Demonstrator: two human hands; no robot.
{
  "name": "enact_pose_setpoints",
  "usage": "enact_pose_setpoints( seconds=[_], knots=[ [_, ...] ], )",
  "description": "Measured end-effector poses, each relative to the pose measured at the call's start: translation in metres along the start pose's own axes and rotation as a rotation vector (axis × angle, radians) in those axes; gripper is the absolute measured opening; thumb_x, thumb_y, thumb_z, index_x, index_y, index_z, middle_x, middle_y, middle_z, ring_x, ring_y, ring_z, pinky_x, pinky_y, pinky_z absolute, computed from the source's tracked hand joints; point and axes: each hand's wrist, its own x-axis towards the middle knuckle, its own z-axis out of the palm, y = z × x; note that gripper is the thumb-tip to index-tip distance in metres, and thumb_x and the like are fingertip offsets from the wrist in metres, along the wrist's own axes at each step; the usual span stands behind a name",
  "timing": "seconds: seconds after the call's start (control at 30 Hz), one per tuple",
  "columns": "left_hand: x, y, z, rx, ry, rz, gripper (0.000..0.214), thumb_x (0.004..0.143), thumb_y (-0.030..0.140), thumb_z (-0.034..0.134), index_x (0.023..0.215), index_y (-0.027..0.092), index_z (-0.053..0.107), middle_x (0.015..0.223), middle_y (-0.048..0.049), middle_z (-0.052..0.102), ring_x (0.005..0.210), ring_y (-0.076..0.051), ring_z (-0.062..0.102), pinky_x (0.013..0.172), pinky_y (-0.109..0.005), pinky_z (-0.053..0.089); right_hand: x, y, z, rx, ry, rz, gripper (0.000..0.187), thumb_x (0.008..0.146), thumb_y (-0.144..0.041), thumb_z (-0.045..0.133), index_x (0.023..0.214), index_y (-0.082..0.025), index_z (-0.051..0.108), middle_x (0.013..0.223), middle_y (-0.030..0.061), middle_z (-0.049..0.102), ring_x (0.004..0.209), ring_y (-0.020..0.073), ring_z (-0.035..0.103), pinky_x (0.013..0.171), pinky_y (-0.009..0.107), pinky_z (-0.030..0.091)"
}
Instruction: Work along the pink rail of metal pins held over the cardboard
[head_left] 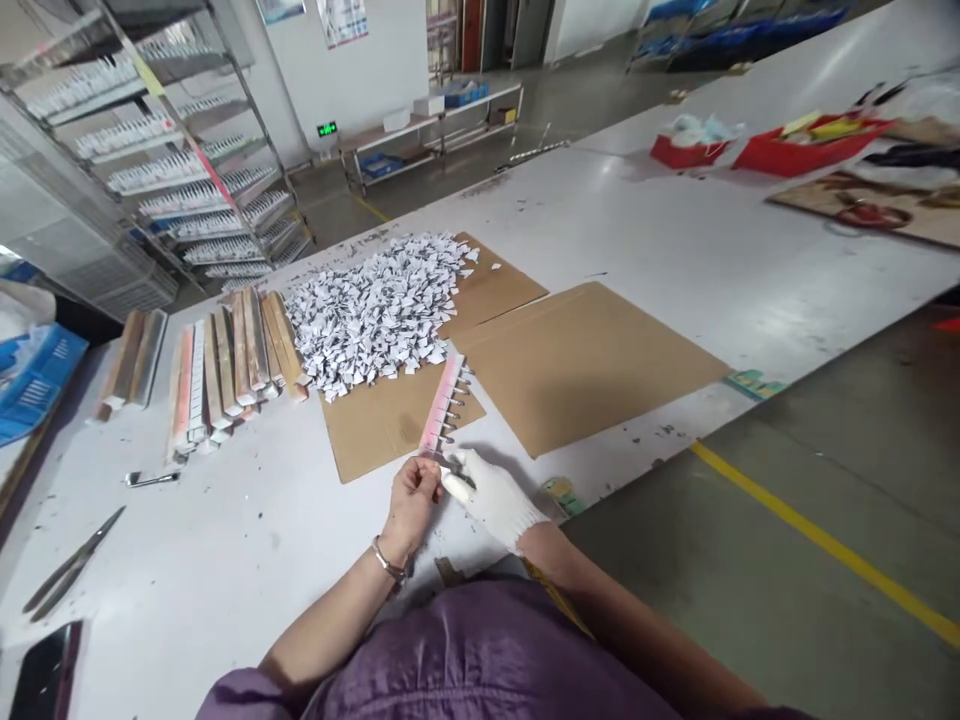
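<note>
On the white table (pixel 637 250) lie cardboard sheets (pixel 585 360) with a heap of paper tags (pixel 375 310). Beside it I hold a pink strip (pixel 442 400) at its near end, left hand (pixel 411 500) and gloved right hand (pixel 487 495) pinched together.

Long white table (pixel 675 250). Scissors (pixel 71 572) near its left edge, a small metal clip (pixel 150 479) beyond them, a dark phone (pixel 45 675) at the near corner. Two red trays (pixel 787 150) far right, beside a printed board (pixel 870 205). Wire rack (pixel 165 150) of white strips behind. Yellow line (pixel 825 545) on grey floor.
</note>
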Motion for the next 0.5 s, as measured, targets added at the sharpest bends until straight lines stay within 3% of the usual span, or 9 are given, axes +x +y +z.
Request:
enact_pose_setpoints(
  seconds=[0.1, 0.2, 0.3, 0.4, 0.5],
  knots=[
    [-0.006, -0.004, -0.003, -0.033, 0.077, -0.07, 0.043, 0.074, 0.056, 0.077, 0.083, 0.019, 0.057, 0.063, 0.0074, 0.049, 0.051, -0.008, 0.044, 0.051, -0.022, 0.035, 0.006, -0.015, 0.005, -0.023, -0.029, -0.025, 0.035, 0.098, -0.039, 0.05, 0.123, -0.023, 0.069, 0.12, 0.0097, 0.072, 0.115, 0.0215, 0.064, 0.099, 0.032, 0.048],
    [-0.013, -0.004, -0.008, 0.07, 0.041, -0.103, 0.039, 0.081, 0.055, 0.07, 0.088, 0.02, 0.056, 0.067, 0.0064, 0.05, 0.051, -0.009, 0.045, 0.05, -0.023, 0.035, 0.011, -0.024, 0.011, -0.16, -0.094, -0.037, 0.036, 0.101, -0.033, 0.041, 0.123, -0.022, 0.067, 0.123, 0.0107, 0.071, 0.112, 0.0242, 0.067, 0.095, 0.034, 0.049],
    [-0.019, -0.005, -0.016, 0.474, 0.047, 0.104, 0.033, 0.086, 0.048, 0.069, 0.099, 0.019, 0.059, 0.075, 0.0025, 0.054, 0.065, -0.015, 0.052, 0.063, -0.029, 0.045, 0.017, -0.022, 0.011, -0.269, -0.152, 0.053, 0.032, 0.102, -0.036, 0.044, 0.112, -0.019, 0.069, 0.112, 0.0128, 0.074, 0.104, 0.0238, 0.068, 0.09, 0.033, 0.049],
    [-0.016, -0.011, -0.026, 0.901, 0.112, 0.355, 0.049, 0.077, 0.031, 0.078, 0.12, 0.018, 0.058, 0.1, -0.0054, 0.058, 0.093, -0.023, 0.057, 0.086, -0.039, 0.05, 0.019, -0.017, 0.01, -0.266, -0.139, 0.135, 0.035, 0.099, -0.047, 0.054, 0.114, -0.019, 0.068, 0.113, 0.0101, 0.071, 0.102, 0.0214, 0.067, 0.093, 0.037, 0.051],
    [-0.006, -0.02, -0.036, 1.052, 0.081, 0.362, 0.048, 0.076, 0.019, 0.072, 0.122, 0.017, 0.057, 0.103, -0.007, 0.057, 0.094, -0.024, 0.057, 0.088, -0.041, 0.051, 0.017, -0.016, 0.01, -0.256, -0.133, 0.15, 0.039, 0.098, -0.051, 0.056, 0.118, -0.019, 0.066, 0.12, 0.0084, 0.068, 0.105, 0.021, 0.065, 0.095, 0.043, 0.053]
  ],
)
